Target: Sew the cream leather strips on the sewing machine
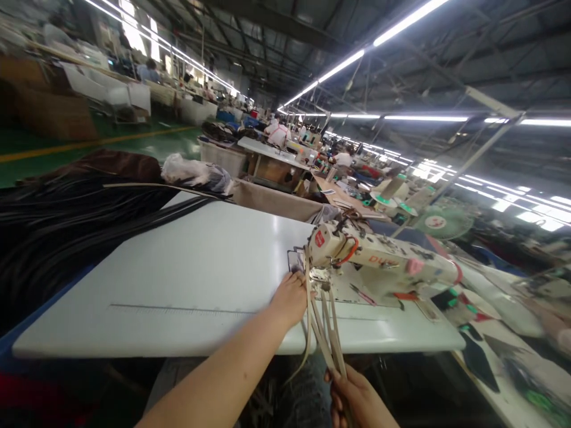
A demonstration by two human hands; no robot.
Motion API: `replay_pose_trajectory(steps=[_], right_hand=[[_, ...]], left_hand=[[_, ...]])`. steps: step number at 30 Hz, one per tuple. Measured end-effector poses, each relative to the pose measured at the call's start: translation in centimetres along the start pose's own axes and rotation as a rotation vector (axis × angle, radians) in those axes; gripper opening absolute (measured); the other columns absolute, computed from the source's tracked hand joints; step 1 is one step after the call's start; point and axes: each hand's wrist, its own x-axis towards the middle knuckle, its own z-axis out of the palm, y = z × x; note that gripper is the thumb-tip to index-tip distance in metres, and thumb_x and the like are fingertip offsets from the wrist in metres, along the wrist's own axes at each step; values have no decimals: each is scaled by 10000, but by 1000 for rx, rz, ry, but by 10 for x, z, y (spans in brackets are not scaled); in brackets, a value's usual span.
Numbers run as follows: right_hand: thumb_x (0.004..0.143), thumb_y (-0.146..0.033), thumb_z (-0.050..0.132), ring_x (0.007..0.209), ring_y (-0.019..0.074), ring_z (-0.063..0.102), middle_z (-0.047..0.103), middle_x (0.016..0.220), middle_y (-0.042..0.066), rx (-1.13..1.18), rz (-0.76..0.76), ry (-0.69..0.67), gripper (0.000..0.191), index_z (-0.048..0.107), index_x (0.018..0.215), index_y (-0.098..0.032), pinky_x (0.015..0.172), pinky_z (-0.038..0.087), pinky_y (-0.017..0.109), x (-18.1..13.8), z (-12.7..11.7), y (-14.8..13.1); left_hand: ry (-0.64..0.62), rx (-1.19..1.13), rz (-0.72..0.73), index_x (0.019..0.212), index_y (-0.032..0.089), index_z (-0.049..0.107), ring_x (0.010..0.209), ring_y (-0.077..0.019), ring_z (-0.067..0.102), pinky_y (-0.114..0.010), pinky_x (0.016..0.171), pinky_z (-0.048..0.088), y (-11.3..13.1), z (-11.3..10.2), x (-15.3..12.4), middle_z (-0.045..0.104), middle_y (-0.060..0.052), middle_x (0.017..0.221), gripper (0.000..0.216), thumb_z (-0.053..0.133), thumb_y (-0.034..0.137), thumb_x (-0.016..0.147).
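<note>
A sewing machine [379, 255] with a pale body stands on the right part of a white table [196, 267]. Beside its needle area, my left hand [292, 298] is closed at a narrow beige strap [307, 321], fingers bent and partly hidden. That strap hangs over the table's front edge. Several more beige straps [329, 333] run down from under the machine head. Below the table edge, my right hand [352, 395] is wrapped round their lower part. Red-handled snips [363, 294] lie on the machine bed, right of the needle.
Many long black strips [80, 220] are heaped at the left, some reaching onto the table. A clear plastic bag [196, 172] lies behind them. A printed ruler line [178, 310] crosses the tabletop. A green fan [444, 222] stands behind the machine. Other people work farther back.
</note>
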Motion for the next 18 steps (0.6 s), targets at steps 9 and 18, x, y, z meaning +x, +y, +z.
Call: replay_pose_trajectory(steps=[9, 18], right_hand=[[742, -661, 700, 443, 117, 563, 493, 523, -77, -45, 18, 57, 504, 607, 883, -187, 442, 337, 212, -3, 8, -15], [723, -621, 739, 457, 118, 547, 491, 536, -66, -34, 54, 115, 479, 614, 843, -175, 460, 343, 232, 5, 14, -25]], left_hand=[[-25, -36, -3, 1242, 68, 635, 1276, -311, 514, -466, 1111, 330, -1, 2, 0, 644, -184, 1261, 408, 470, 370, 1023], [-35, -32, 0, 1212, 31, 633, 1231, -301, 538, -441, 1094, 341, 2, -6, 1, 655, -199, 1218, 425, 421, 355, 1036]])
